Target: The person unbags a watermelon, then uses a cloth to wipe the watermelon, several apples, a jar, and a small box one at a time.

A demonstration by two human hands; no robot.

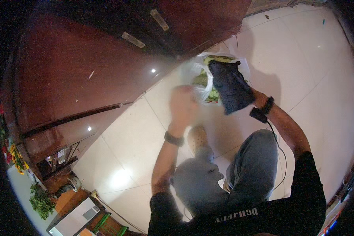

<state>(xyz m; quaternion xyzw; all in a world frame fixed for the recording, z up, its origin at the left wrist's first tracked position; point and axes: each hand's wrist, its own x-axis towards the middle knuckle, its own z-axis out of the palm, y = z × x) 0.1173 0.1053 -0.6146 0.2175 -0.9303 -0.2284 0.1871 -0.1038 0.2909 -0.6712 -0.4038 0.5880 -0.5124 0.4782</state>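
Note:
A thin white plastic bag (244,67) stands on the floor beside the dark red cabinet, with green patterned, cloth-like things (201,80) inside it. Over the bag's right side is a dark navy folded cloth (231,84), gripped at its lower right edge by my right hand (259,98). The cloth hides part of the bag and most of that hand's fingers. Just left of the bag's near side, my left hand (183,105) is smeared by motion. Its fingers cannot be made out, nor whether they touch the bag.
The glossy dark red cabinet (86,74) fills the upper left, above pale floor tiles (303,51). My bent legs and a tan clog (198,139) are close below the bag. A cable (281,153) hangs from my right wrist. A green plant (41,200) and a white box (76,218) are at lower left.

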